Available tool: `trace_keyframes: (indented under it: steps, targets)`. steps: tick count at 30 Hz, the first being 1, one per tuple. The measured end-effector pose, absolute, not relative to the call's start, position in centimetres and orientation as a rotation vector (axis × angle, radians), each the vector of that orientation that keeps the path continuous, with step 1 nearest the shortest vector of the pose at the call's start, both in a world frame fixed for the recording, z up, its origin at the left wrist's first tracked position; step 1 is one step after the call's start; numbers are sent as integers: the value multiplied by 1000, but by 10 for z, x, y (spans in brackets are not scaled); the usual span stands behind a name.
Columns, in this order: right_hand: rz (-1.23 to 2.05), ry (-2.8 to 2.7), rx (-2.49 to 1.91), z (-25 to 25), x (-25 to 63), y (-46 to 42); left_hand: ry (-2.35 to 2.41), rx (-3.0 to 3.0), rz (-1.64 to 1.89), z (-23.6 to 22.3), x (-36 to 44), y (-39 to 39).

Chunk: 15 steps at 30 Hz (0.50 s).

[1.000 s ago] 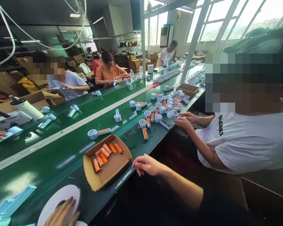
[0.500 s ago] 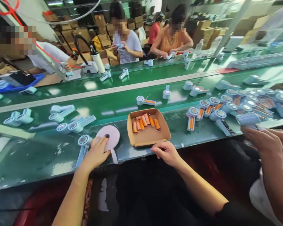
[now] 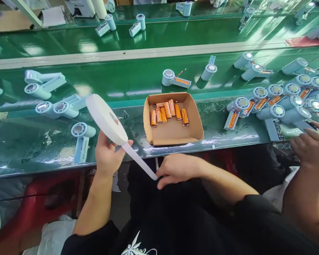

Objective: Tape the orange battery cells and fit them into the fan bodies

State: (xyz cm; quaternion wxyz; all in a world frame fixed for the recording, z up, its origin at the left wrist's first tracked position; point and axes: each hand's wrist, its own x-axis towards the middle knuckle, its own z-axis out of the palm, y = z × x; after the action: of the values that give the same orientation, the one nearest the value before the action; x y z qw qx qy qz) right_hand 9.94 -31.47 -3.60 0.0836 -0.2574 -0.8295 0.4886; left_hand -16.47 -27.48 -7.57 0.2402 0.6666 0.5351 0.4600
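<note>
A white roll (image 3: pixel 102 115) of tape hangs tilted in the air above the near edge of a green bench (image 3: pixel 55 141), gripped from below by the left hand (image 3: pixel 107 154). Broad, round and thin, the roll leans with its upper end to the left, its smooth pale outer edge facing the camera and its small central hole seen at a slant. A fingertip appears at the hole; the other fingers are bent around the lower part, though the roll hides much of them and their exact hold is hard to make out.

From the roll's lower end runs a narrow white strip (image 3: pixel 139 160), drawn out straight, sloping down to the right past the bench edge and over the dark clothing. The right hand (image 3: pixel 177 167) pinches its far end between thumb and forefinger, the remaining fingers curled toward the palm.

Beyond the right hand, an open cardboard box (image 3: pixel 171 134) sits on the bench, with orange cells (image 3: pixel 168 109) grouped toward its far side. Pale blue fans (image 3: pixel 82 130) lie to the left of the box, one behind it, and more crowd the bench to the right, several with orange pieces in their handles. At far right, a co-worker's hand (image 3: pixel 309 146) reaches to the nearest of that cluster.
</note>
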Motion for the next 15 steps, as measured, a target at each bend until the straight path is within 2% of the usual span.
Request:
trace_keyframes:
  steps: [2,6,8,11,15]
  targets:
    - [1229,-2548,-1005,-26,118,-298,1427,1695,1269,-80,-164,-272]
    - [217,-2407,-1723,-22,156,-248,1400,1748,1202,-85,-157,-275]
    - [-58,-2432,-1860,-32,169,-229,1401,1803,1145,-85,-153,-278]
    - [-69,-2577,-1895,-46,183,-217,1423,1892,1062,-83,-150,-281]
    - [452,-2404,-1754,-40,201,-223,1410,2017,1022,-77,-152,-283]
